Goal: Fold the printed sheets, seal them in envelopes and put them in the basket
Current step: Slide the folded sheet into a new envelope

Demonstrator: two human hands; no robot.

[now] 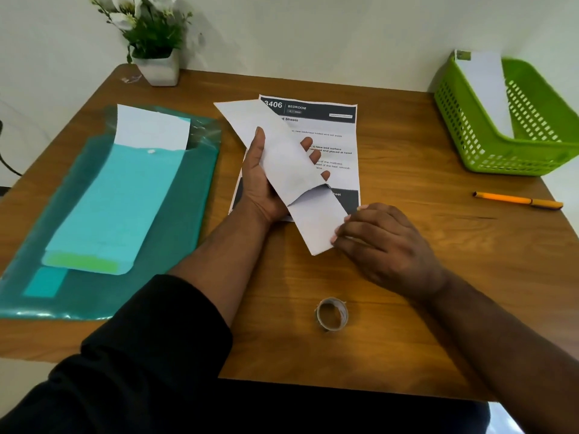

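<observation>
My left hand (261, 186) grips a white envelope (275, 155) held slantwise above the table, thumb on its front and fingertips curling round its right edge. A folded white sheet (316, 220) sticks out of the envelope's lower mouth. My right hand (376, 242) pinches the lower end of that folded sheet. Under both lies a printed sheet (338, 142) headed "3406 BEDROOM". The green basket (470, 136) stands at the far right with one white envelope (488, 89) leaning inside it.
A teal plastic sleeve (175, 220) at the left holds more envelopes (150, 130), one end poking out. A tape roll (331, 314) lies near the front edge. An orange pen (517, 200) lies at the right. A potted plant (156, 54) stands at the back left.
</observation>
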